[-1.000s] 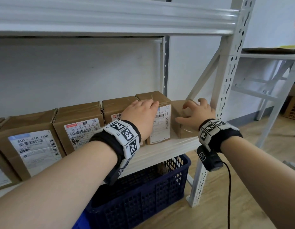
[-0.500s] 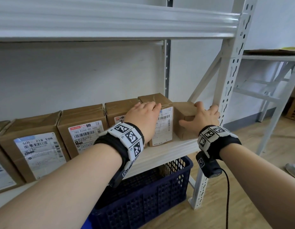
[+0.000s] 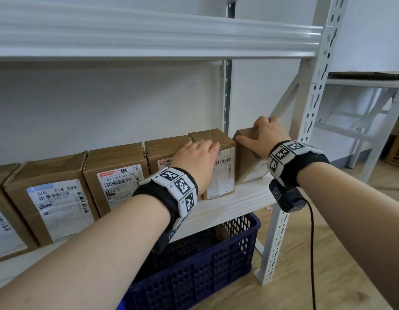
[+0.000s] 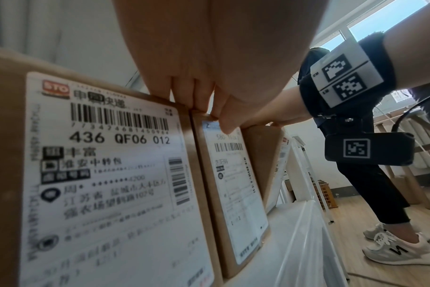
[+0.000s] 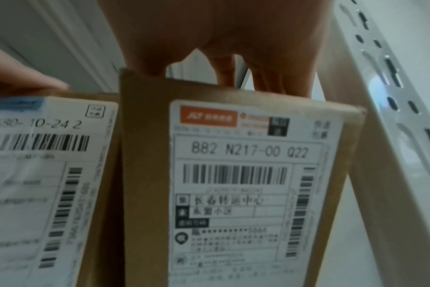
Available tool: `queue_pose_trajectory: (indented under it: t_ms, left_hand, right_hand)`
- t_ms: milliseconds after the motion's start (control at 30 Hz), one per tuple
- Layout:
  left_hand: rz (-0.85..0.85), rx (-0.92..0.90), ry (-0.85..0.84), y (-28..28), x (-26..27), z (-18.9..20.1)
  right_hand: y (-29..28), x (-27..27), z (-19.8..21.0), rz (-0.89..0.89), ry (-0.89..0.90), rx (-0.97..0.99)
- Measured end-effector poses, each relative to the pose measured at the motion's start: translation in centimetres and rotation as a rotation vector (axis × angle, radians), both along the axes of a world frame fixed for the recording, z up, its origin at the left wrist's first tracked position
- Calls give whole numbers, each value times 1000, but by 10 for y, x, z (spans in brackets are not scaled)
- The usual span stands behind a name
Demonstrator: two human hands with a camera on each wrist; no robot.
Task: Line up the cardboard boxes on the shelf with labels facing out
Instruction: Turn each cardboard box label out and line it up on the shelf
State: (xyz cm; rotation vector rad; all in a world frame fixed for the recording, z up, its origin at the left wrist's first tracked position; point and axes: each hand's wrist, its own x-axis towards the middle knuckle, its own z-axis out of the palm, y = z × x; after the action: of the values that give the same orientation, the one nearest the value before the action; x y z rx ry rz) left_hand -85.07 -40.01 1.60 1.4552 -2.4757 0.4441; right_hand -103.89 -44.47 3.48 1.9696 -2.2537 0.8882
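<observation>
Several brown cardboard boxes stand in a row on the white shelf point(image 3: 238, 202), white labels facing out. My left hand point(image 3: 200, 153) point(image 4: 197, 93) rests on the tops of the 436 box point(image 3: 162, 151) point(image 4: 98, 165) and the 580-10-24 box point(image 3: 223, 175) point(image 4: 233, 174) point(image 5: 37, 165), thumb at the label's top edge. My right hand point(image 3: 259, 136) point(image 5: 209, 48) grips the top of the rightmost box point(image 3: 245, 162) point(image 5: 246, 174). That box stands turned at an angle, set back from the row, and its 882 N217 label shows in the right wrist view.
The shelf's white upright post point(image 3: 310, 108) stands close to the right of the end box. An upper shelf beam point(image 3: 149, 36) runs overhead. A dark blue plastic crate point(image 3: 194, 260) sits on the wooden floor under the shelf. More labelled boxes point(image 3: 118, 175) fill the row leftward.
My right hand has moved from the end box's front up onto its top and turned the box, whose corner now points toward me. My left hand stays on the neighbouring boxes.
</observation>
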Motion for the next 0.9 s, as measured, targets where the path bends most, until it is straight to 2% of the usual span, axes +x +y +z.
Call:
queue_pose_trajectory:
  t_ms: [133, 500, 700, 900]
  left_hand:
    - [-6, -7, 5, 0, 1, 0]
    - [-4, -10, -1, -1, 1, -1]
    - [1, -11, -4, -2, 0, -2]
    - [2, -2, -2, -1, 0, -2]
  right_hand:
    - [0, -4, -4, -1, 117, 129]
    - [2, -10, -9, 33, 62, 224]
    - [3, -6, -2, 32, 81, 86]
    - [0, 0, -2, 10, 110, 113]
